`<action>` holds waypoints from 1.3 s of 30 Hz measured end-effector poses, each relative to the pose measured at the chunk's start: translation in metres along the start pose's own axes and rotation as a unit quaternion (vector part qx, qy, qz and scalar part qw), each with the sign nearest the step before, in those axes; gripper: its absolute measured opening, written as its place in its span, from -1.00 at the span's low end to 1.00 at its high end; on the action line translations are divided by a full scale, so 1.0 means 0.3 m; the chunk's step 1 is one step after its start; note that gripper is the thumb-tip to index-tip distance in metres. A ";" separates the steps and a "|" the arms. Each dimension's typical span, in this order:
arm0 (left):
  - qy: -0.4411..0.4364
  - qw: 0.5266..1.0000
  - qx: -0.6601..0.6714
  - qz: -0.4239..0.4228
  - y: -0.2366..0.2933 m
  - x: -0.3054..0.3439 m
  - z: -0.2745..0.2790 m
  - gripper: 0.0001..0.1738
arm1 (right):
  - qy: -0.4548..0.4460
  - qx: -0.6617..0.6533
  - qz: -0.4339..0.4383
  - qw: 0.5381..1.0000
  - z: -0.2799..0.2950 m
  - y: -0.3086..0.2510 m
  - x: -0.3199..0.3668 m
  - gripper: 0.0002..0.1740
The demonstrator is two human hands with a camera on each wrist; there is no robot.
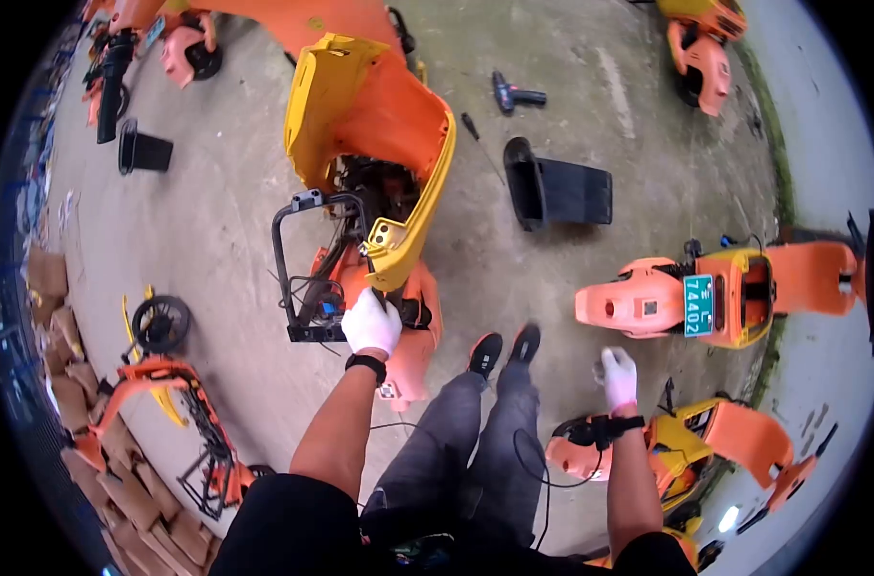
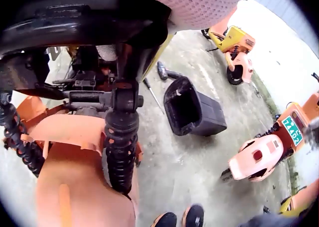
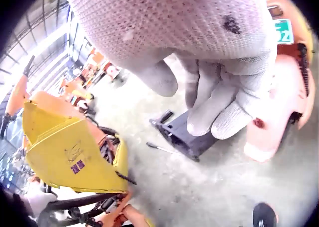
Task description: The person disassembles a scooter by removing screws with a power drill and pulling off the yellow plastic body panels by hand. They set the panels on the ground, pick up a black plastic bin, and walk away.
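Note:
A partly stripped orange and yellow scooter (image 1: 413, 346) stands left of the person's legs, its yellow-edged shell (image 1: 437, 182) gaping above dark inner parts. The gloved left hand (image 1: 372, 324) grips the scooter's black frame at its near end; in the left wrist view the glove (image 2: 204, 7) lies over a thick black tube (image 2: 84, 25), and most of its fingers are hidden. Out to the right, the gloved right hand (image 1: 618, 379) hangs in the air. Its fingers (image 3: 209, 102) are loosely bent in the right wrist view, with nothing seen between them.
On the concrete floor lie a black bin-like box (image 1: 576, 190), a screwdriver (image 1: 471, 127) and a cordless drill (image 1: 516, 94). Scooters stand at the right, one with a green plate (image 1: 697, 305). A bare orange frame (image 1: 206, 403) and flattened cardboard (image 1: 134, 480) are at the lower left.

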State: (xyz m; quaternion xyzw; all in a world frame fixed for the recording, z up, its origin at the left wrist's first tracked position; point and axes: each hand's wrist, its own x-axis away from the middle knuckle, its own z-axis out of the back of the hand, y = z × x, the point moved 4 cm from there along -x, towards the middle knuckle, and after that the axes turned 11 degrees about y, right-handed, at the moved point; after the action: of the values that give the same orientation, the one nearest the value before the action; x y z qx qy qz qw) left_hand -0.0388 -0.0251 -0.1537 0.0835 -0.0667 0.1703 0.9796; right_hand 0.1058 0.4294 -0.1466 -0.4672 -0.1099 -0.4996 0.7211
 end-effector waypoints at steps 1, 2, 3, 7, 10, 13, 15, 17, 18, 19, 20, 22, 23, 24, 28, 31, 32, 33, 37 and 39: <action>0.016 1.000 0.000 -0.016 -0.017 0.007 0.004 -0.78 | -0.020 0.006 0.020 1.000 -0.054 -0.090 -0.030 -0.76; 0.018 0.999 0.020 -0.024 -0.039 0.009 0.003 -0.78 | -0.026 -0.026 0.013 0.999 -0.123 -0.214 -0.039 -0.74; 0.019 0.999 0.012 -0.026 -0.050 0.007 0.002 -0.78 | -0.039 -0.015 0.081 0.996 -0.196 -0.170 -0.185 -0.70; 0.022 0.999 -0.026 -0.013 -0.027 0.007 0.014 -0.78 | -0.088 0.052 0.423 0.900 -0.599 -0.847 -0.083 -0.66; 0.051 0.997 -0.057 -0.005 -0.040 0.020 0.009 -0.76 | -0.214 0.200 0.706 0.645 -0.799 -1.188 0.065 -0.31; -0.005 0.996 -0.077 0.054 -0.038 0.004 0.010 -0.76 | -0.357 0.304 0.764 0.443 -0.948 -1.251 0.054 -0.31; -0.029 0.991 -0.090 0.097 -0.030 -0.003 0.005 -0.77 | -0.400 0.336 0.776 0.354 -1.024 -1.261 0.047 -0.53; -0.025 0.990 -0.065 0.121 -0.020 -0.002 0.018 -0.85 | -0.427 0.367 0.757 0.331 -1.097 -1.221 0.042 -0.63; -0.019 0.991 -0.055 0.120 -0.022 -0.004 0.016 -0.87 | -0.436 0.396 0.741 0.322 -1.131 -1.207 0.036 -0.72; -0.010 0.992 -0.048 0.118 -0.024 -0.004 0.016 -0.88 | -0.446 0.371 0.740 0.339 -1.143 -1.211 0.033 -0.82; -0.002 0.993 -0.042 0.114 -0.024 -0.003 0.017 -0.88 | -0.453 0.375 0.738 0.331 -1.144 -1.205 0.030 -0.82; -0.028 0.991 -0.044 0.123 -0.019 -0.005 0.029 -0.88 | -0.451 0.417 0.717 0.328 -1.133 -1.193 0.020 -0.82; -0.034 0.991 -0.044 0.124 -0.014 0.002 0.023 -0.88 | -0.453 0.420 0.717 0.323 -1.127 -1.191 0.021 -0.82; -0.034 0.991 -0.046 0.125 -0.017 -0.006 0.023 -0.88 | -0.437 0.438 0.719 0.315 -1.135 -1.189 0.012 -0.82; -0.040 0.989 -0.047 0.131 -0.017 -0.004 0.022 -0.85 | -0.421 0.435 0.739 0.296 -1.095 -1.156 -0.025 -0.83; -0.043 0.991 -0.056 0.113 -0.024 -0.002 0.023 -0.84 | -0.425 0.424 0.738 0.308 -1.089 -1.145 -0.042 -0.83; -0.040 0.991 -0.051 0.117 -0.024 -0.005 0.020 -0.84 | -0.427 0.422 0.737 0.311 -1.093 -1.155 -0.049 -0.83; -0.036 0.991 -0.054 0.114 -0.019 -0.002 0.022 -0.84 | -0.437 0.436 0.722 0.313 -1.108 -1.169 -0.059 -0.84; -0.068 0.990 -0.062 0.109 -0.012 -0.001 0.030 -0.79 | -0.434 0.397 0.737 0.334 -1.074 -1.171 -0.081 -0.86; -0.130 0.983 -0.068 0.114 -0.009 -0.010 0.029 -0.74 | -0.398 0.383 0.765 0.331 -1.055 -1.154 -0.060 -0.88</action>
State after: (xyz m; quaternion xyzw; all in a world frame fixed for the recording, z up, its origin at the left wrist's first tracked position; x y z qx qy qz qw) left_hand -0.0416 -0.0303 -0.1460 0.0298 -0.2135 0.2637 0.9402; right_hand -0.2855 0.1703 -0.1333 -0.1608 -0.1572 0.6143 0.7564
